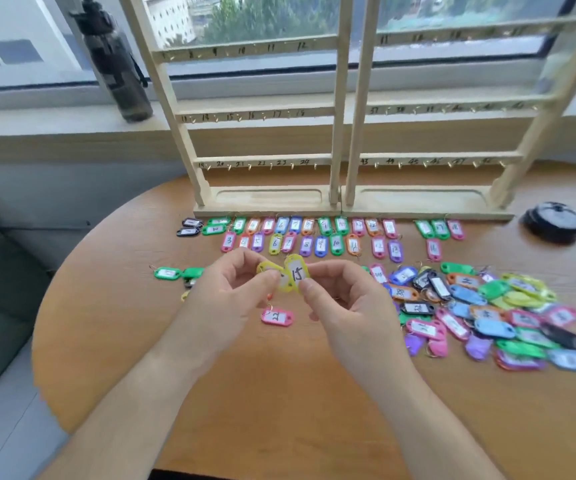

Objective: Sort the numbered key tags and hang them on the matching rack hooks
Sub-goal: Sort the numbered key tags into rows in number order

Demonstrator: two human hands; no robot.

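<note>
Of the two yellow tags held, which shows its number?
The yellow tag in the right hand, reading 15; the left hand mostly covers the other's label.

round wooden table (279,393) carries key tags (317,237), two racks (342,202).

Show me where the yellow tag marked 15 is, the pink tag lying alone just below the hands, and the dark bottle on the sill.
yellow tag marked 15 (297,276): head view, on its white label.
pink tag (276,317): head view, on its white label.
dark bottle (117,69): head view, middle of its body.
</note>
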